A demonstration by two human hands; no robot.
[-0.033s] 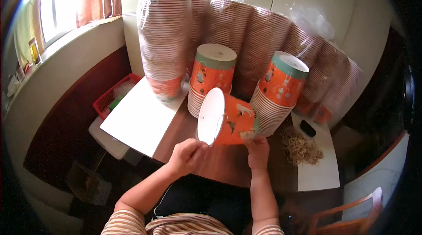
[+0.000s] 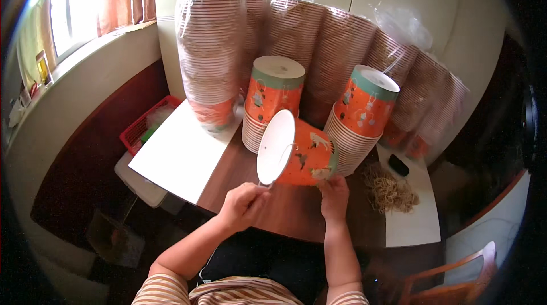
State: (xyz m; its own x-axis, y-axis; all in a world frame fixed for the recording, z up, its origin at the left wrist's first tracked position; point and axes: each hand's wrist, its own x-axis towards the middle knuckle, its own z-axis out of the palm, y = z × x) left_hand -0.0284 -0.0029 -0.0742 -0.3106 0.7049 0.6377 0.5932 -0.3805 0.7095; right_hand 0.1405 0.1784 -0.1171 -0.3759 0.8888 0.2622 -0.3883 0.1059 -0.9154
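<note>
While hands grip tub point(image 2: 299, 157) | wood table point(image 2: 290, 211) | window point(image 2: 68, 14) left

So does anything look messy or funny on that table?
A little. A loose heap of rubber bands sprawls on the table at the right. The orange paper bucket lies tipped sideways, but only because the left hand and right hand hold it.

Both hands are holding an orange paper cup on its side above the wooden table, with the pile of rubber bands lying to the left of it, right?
Not quite. The rubber bands lie to the right, not the left, as the head view shows. The rest stands: the left hand and right hand hold the orange paper cup on its side above the wooden table.
</note>
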